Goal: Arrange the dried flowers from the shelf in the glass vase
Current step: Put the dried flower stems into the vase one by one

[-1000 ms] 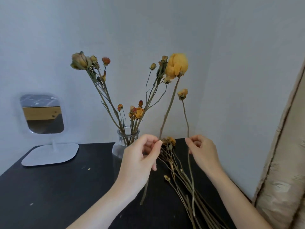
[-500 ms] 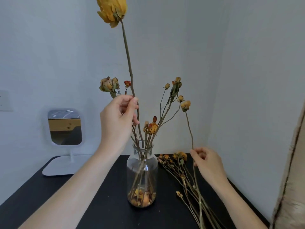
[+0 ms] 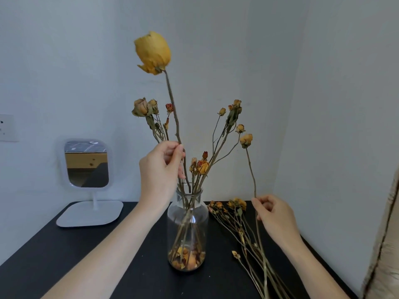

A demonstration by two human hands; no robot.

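Yellow rose (image 3: 153, 53) pinched by left hand (image 3: 159, 169), right hand (image 3: 274, 214) pinching stem (image 3: 251, 169)

a glass vase (image 3: 187, 229) stands mid-table (image 3: 64, 260), dried stems inside it and loose petals at its bottom. above its mouth the left hand (image 3: 160, 169) pinches a tall rose stem (image 3: 172, 104), the stem's lower end at the rim. right of the vase a bundle of dried flowers (image 3: 239, 225) lies on the table; over it the right hand (image 3: 274, 214) grips a single upright stem (image 3: 251, 169). a standing mirror (image 3: 86, 164) sits behind and left, against the wall.
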